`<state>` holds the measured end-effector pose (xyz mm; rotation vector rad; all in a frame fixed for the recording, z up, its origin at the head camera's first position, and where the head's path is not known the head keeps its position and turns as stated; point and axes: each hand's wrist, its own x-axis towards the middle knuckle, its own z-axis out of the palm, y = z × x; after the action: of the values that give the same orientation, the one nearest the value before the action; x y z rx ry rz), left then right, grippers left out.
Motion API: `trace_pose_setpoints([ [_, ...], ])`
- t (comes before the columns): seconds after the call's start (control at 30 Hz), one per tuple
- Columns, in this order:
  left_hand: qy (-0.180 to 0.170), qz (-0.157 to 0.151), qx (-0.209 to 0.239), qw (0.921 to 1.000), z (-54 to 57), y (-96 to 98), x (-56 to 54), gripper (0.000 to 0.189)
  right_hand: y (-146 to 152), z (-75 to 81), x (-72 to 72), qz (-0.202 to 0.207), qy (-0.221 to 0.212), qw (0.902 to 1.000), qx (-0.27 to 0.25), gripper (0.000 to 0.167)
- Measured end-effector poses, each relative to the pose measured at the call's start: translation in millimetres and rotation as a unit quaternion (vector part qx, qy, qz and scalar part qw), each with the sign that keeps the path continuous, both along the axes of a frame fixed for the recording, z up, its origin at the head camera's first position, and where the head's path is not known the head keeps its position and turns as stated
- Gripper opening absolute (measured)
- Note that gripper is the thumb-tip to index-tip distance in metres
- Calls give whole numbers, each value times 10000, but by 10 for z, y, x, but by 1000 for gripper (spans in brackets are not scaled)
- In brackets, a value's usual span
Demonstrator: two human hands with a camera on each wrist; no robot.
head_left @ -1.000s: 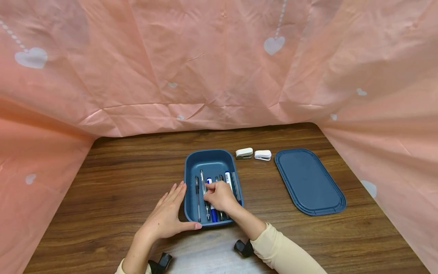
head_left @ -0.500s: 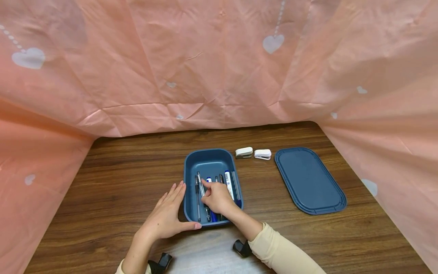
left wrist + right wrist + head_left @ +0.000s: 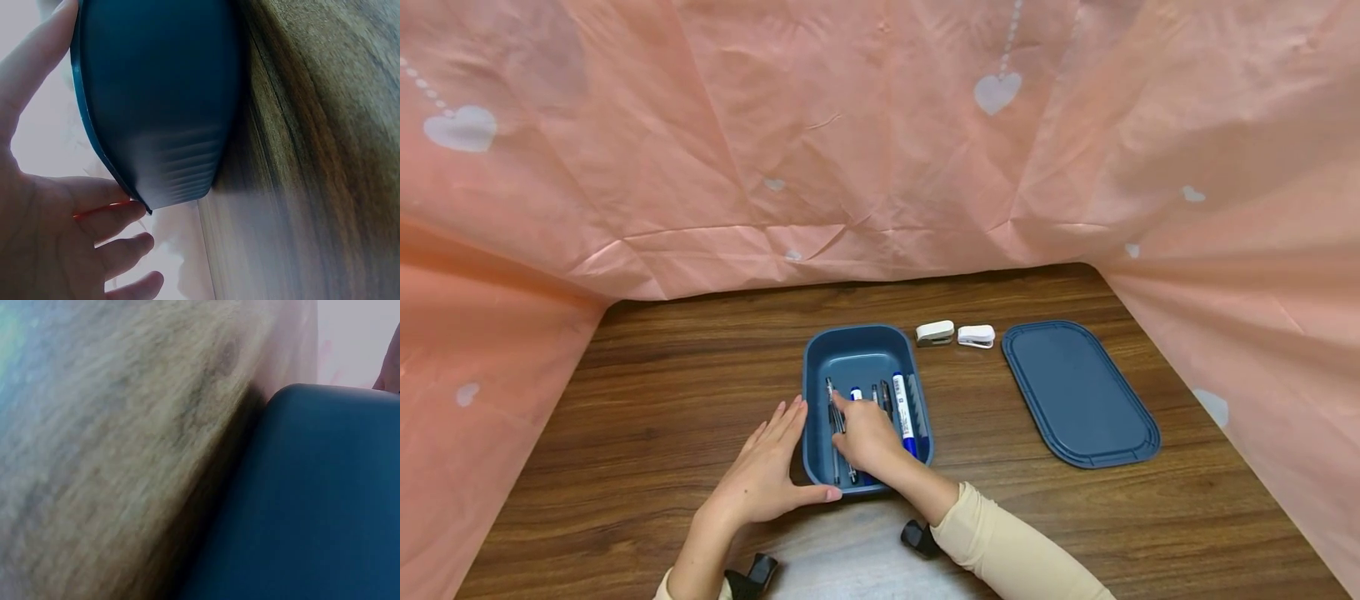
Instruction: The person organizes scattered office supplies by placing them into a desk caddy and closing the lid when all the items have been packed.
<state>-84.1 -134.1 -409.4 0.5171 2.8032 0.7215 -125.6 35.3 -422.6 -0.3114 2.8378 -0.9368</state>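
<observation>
A blue box (image 3: 859, 335) without its cover stands on the wooden table, with pens and markers lying lengthwise in it. My right hand (image 3: 867, 435) reaches inside, thumb and forefinger pinching a clear gel pen (image 3: 830, 385) near the left wall. A thin black pen (image 3: 835, 458) lies close beside that one, partly overlapped by it. Toward the right wall is a white marker (image 3: 902, 408) with blue ends; another marker is mostly covered by my hand. My left hand (image 3: 763, 471) is spread around the box's near left corner, its straight fingers touching the rim, as the left wrist view also shows.
A flat blue lid (image 3: 1078, 396) lies on the table to the right. Behind the box's right corner sit two small white staplers (image 3: 935, 333), side by side. Pink curtain (image 3: 880, 167) with hearts encloses the back and sides.
My right hand has shifted left inside the box, bringing the clear gel pen over against the thin black one. More of the white marker on the right shows. The left hand stays put.
</observation>
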Motion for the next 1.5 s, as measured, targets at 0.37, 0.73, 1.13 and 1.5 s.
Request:
trace_pose_setpoints([
  [0.37, 7, -34, 14, 10000, 15, 5, -2, 118, -11, -37, -33, 152, 194, 9992, 302, 63],
  [0.73, 76, -5, 30, 10000, -8, 2, 5, 118, -24, -61, -59, 156, 286, 9977, 588, 61],
  [1.13, 134, -29, 19, 9999, -11, -4, 1, 120, -31, -76, -60, 23, 273, 9972, 694, 58],
  [1.5, 127, -8, 39, 9999, -4, 9, -2, 119, -26, -94, -54, 36, 462, 9966, 678, 55],
])
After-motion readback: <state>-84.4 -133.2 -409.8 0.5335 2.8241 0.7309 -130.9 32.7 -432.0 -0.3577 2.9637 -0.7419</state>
